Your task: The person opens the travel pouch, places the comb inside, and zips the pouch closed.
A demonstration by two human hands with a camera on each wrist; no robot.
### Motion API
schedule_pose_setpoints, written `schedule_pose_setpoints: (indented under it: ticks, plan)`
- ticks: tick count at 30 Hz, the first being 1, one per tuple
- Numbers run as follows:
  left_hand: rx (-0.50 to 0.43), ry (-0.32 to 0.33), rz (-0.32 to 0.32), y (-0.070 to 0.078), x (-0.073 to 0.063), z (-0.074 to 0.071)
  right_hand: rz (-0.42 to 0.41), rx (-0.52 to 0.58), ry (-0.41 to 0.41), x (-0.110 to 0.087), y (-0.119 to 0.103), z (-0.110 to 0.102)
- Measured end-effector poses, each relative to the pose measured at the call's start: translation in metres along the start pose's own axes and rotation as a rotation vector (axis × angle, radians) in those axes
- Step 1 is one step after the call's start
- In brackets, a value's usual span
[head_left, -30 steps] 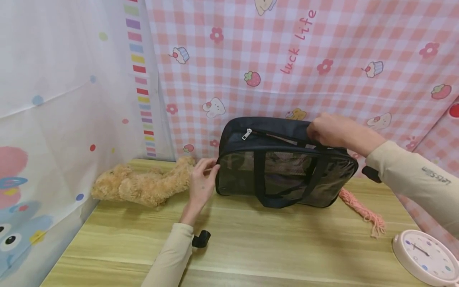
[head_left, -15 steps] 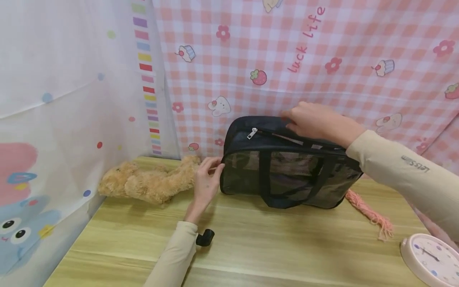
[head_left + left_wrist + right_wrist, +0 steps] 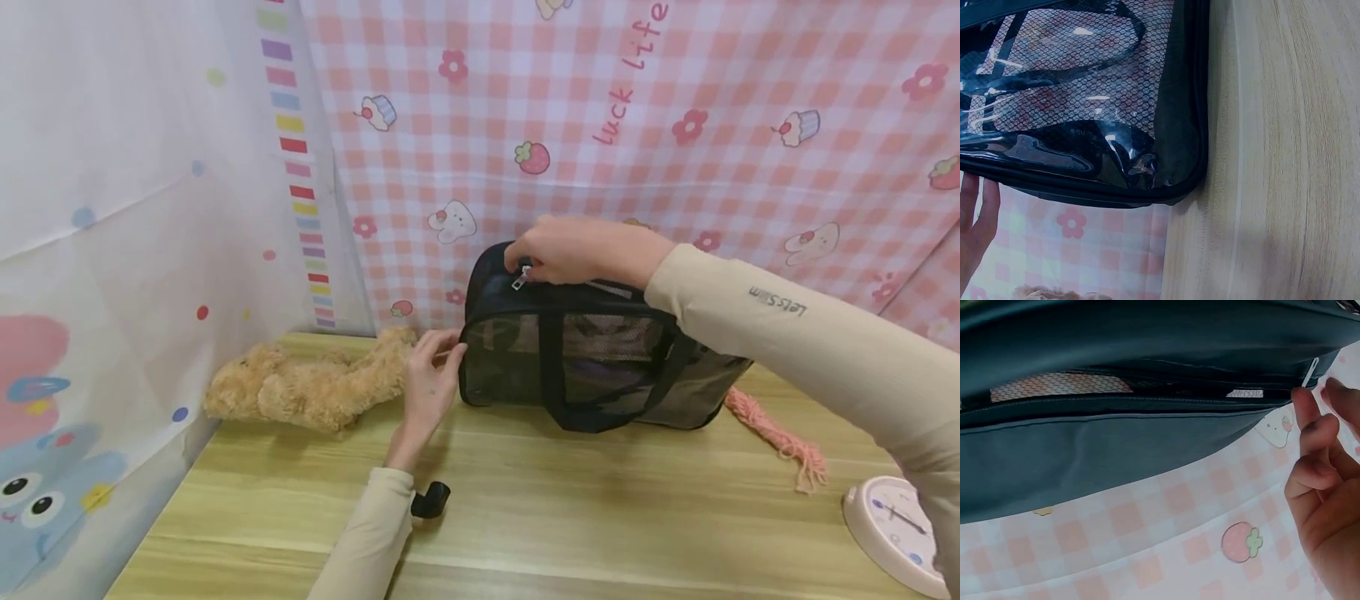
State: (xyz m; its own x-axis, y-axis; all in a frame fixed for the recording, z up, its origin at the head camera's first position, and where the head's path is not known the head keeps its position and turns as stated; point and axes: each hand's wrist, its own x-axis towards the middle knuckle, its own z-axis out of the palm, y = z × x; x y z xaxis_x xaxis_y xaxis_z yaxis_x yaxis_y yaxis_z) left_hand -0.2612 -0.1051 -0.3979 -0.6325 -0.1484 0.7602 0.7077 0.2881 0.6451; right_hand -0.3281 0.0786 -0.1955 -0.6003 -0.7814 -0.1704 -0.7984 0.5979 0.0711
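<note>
A black handbag (image 3: 501, 367) with a see-through front and mesh stands on the table, its top zipper partly undone. My left hand (image 3: 431, 379) pinches the bag's left edge with thumb and fingertips, which reach its dark border in the left wrist view. The right hand (image 3: 573, 250) is over the left end of the bag's top. Its thumb and forefinger are apart, right at the metal zipper pull (image 3: 1310, 372). In the right wrist view the zipper gap shows mesh inside, and the other fingers are bent.
A tan plush toy (image 3: 300, 387) lies left of the left hand. Pink yarn (image 3: 776, 437) lies by the bag's right end, and a round pink clock (image 3: 888, 529) is partly covered by the right sleeve. A checked curtain (image 3: 480, 108) hangs behind.
My right hand has moved left along the bag's top, from its right part to the zipper pull. The left hand has stayed at the bag's left edge.
</note>
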Motion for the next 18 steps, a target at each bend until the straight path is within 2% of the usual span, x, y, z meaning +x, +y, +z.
schedule_pose_setpoints:
  ticks: [5, 9, 13, 18]
  plan:
    - [0.004, 0.005, -0.006, 0.002, -0.001, -0.001, 0.018, -0.051, -0.099, 0.013, -0.006, -0.004]
    - [0.003, 0.003, 0.004, 0.001, -0.003, -0.002, 0.055, -0.076, -0.148, 0.021, -0.008, -0.002]
    - [0.002, 0.002, 0.010, 0.001, -0.002, -0.001, 0.103, -0.070, -0.186, 0.027, -0.009, -0.001]
    - [0.004, 0.012, 0.010, 0.000, 0.001, -0.001, 0.108, -0.068, -0.216, 0.031, -0.009, -0.005]
